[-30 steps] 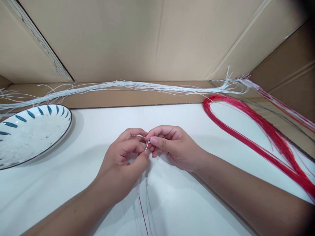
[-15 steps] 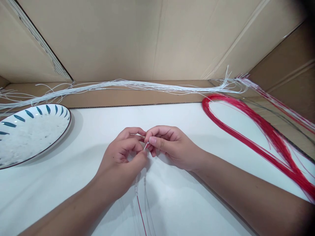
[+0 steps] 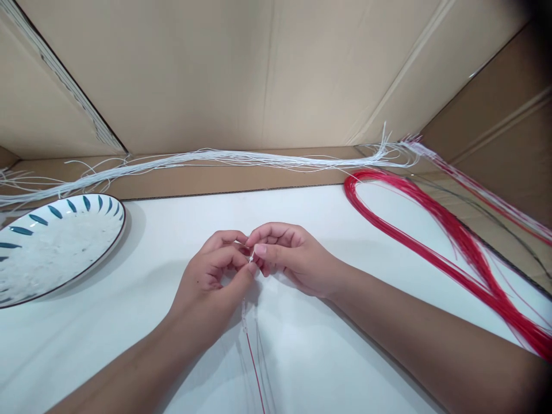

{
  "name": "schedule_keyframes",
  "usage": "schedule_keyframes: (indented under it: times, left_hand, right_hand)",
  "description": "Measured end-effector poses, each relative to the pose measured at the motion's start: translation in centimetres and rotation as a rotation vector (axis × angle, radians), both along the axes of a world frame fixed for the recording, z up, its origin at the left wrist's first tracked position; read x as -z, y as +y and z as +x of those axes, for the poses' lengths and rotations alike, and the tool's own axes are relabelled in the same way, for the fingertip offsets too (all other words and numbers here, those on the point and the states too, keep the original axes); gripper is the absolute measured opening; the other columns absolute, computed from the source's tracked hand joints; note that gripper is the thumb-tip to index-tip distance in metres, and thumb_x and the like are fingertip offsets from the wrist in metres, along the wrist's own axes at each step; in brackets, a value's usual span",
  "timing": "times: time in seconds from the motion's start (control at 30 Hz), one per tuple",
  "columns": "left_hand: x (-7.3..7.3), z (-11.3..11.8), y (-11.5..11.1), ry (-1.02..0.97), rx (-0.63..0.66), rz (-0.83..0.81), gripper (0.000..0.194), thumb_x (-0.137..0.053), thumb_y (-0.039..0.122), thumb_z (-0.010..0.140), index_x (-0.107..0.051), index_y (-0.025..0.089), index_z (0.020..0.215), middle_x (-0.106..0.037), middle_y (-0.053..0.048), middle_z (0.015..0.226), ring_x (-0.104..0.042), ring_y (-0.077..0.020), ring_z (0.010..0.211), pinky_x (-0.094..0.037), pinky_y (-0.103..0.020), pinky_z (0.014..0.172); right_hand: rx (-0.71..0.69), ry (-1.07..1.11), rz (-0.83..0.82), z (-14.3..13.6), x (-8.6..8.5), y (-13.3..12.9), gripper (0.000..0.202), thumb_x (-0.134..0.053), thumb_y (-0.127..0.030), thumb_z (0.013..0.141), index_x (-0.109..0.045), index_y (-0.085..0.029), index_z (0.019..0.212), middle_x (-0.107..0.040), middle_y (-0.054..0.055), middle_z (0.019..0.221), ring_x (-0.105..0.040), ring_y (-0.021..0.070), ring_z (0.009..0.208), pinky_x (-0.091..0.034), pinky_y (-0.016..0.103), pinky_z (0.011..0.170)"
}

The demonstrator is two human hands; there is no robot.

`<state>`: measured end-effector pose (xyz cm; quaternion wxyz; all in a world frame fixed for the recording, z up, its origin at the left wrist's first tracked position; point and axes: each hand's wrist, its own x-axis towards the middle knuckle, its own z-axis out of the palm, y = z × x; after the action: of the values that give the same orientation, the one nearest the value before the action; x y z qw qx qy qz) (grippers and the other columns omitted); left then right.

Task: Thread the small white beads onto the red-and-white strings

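Note:
My left hand (image 3: 213, 279) and my right hand (image 3: 297, 256) meet over the middle of the white table. Thumb and forefinger of each are pinched together on a short stretch of thin white wire (image 3: 252, 255). A tiny white piece shows at the left thumb tip, too small to make out. Below the left hand hang small clear pieces (image 3: 245, 317), and from them a thin red wire (image 3: 256, 368) runs down past the bottom edge. The fingers hide how these parts join.
At the left stands an oval plate (image 3: 122, 227) holding many small clear pieces. A bundle of white wires (image 3: 241, 156) lies along the cardboard (image 3: 185, 181) at the back. A looped bundle of red wires (image 3: 388, 231) is at the right, with red-and-white wires (image 3: 457, 172) beyond it.
The view has shifted slightly. Between the pinched fingertips, the white wire stands steeper and a tiny white piece now shows by the left thumb. Both hands keep their pinch.

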<state>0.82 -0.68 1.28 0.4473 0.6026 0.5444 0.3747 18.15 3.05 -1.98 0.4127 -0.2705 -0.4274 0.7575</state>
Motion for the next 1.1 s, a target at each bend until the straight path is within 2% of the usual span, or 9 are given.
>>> schedule_keyframes:
  times: [0.1,0.27,0.4,0.5,0.57,0.67,0.87,1.0,1.1]
  left_hand:
    - [-0.1,0.1,-0.1,-0.022,0.001,-0.011,0.03,-0.066,0.034,0.085,-0.066,0.021,0.059,-0.059,-0.004,0.111,-0.062,-0.0199,0.1,-0.049,-0.031,0.084]
    - [0.0,0.4,0.0,-0.174,-0.008,-0.105,0.027,-0.072,0.044,0.085,-0.068,0.021,0.07,-0.059,-0.002,0.111,-0.063,-0.015,0.085,-0.051,-0.026,0.07]
    - [0.3,0.2,0.1,-0.187,0.076,-0.087,0.007,-0.067,0.026,0.085,-0.072,0.024,0.079,-0.06,-0.001,0.12,-0.067,-0.0164,0.091,-0.051,-0.029,0.078]
    - [0.5,0.1,0.1,-0.198,0.107,-0.079,0.013,-0.065,0.018,0.08,-0.074,0.026,0.084,-0.06,-0.001,0.123,-0.065,-0.0177,0.097,-0.05,-0.029,0.082]
    - [0.4,0.1,0.1,-0.212,0.082,-0.1,0.004,-0.069,0.025,0.082,-0.073,0.025,0.083,-0.061,-0.002,0.123,-0.064,-0.0173,0.094,-0.05,-0.029,0.078]
    - [0.2,0.3,0.0,-0.176,-0.027,-0.102,0.019,-0.072,0.038,0.084,-0.073,0.023,0.073,-0.062,-0.002,0.116,-0.061,-0.0149,0.087,-0.049,-0.026,0.073]
    - [0.5,0.2,0.3,-0.169,-0.072,-0.097,0.023,-0.071,0.04,0.083,-0.073,0.024,0.066,-0.064,-0.002,0.113,-0.061,-0.0181,0.095,-0.046,-0.027,0.074]
    - [1.2,-0.4,0.9,-0.21,-0.073,-0.132,0.028,-0.072,0.039,0.082,-0.071,0.022,0.06,-0.063,-0.002,0.116,-0.061,-0.0193,0.1,-0.045,-0.027,0.073]
    - [1.6,-0.7,1.1,-0.232,-0.07,-0.163,0.028,-0.074,0.042,0.081,-0.072,0.022,0.061,-0.061,-0.002,0.119,-0.061,-0.0203,0.1,-0.044,-0.027,0.069]
  right_hand:
    - [0.011,-0.049,0.015,0.0,0.0,0.0,0.027,-0.085,-0.037,0.08,-0.069,-0.016,0.081,-0.066,-0.001,0.07,-0.056,0.0077,0.06,-0.046,0.022,0.059]
    - [-0.028,-0.024,0.093,-0.1,0.1,0.0,0.033,-0.084,-0.042,0.081,-0.066,-0.015,0.081,-0.061,-0.003,0.067,-0.05,0.0064,0.056,-0.039,0.022,0.055]
    - [0.009,-0.01,0.07,-0.2,0.2,0.0,0.033,-0.08,-0.043,0.085,-0.063,-0.016,0.081,-0.064,-0.002,0.069,-0.049,0.006,0.053,-0.036,0.022,0.052]
    - [0.049,-0.028,0.06,-0.1,0.2,0.0,0.032,-0.078,-0.043,0.086,-0.062,-0.016,0.082,-0.066,-0.001,0.072,-0.049,0.0055,0.052,-0.036,0.021,0.051]
    - [0.063,-0.059,0.064,-0.1,0.1,-0.1,0.033,-0.08,-0.044,0.085,-0.062,-0.016,0.082,-0.065,-0.002,0.07,-0.048,0.0051,0.051,-0.035,0.021,0.05]
    - [0.054,-0.093,0.055,-0.2,-0.2,-0.2,0.035,-0.086,-0.042,0.078,-0.063,-0.015,0.079,-0.06,-0.004,0.061,-0.043,0.0048,0.048,-0.03,0.02,0.047]
    - [0.116,-0.087,0.073,-0.1,-0.4,0.0,0.033,-0.081,-0.043,0.079,-0.067,-0.015,0.088,-0.057,-0.005,0.061,-0.041,0.006,0.05,-0.029,0.021,0.047]
    - [0.404,-0.371,0.244,1.2,-0.1,1.4,0.02,-0.069,-0.036,0.088,-0.068,-0.017,0.094,-0.061,-0.002,0.074,-0.048,0.0085,0.06,-0.038,0.024,0.057]
    - [0.431,-0.726,0.441,2.1,0.3,2.3,0.009,-0.062,-0.019,0.087,-0.07,-0.016,0.091,-0.064,0.001,0.083,-0.053,0.0112,0.068,-0.042,0.027,0.065]
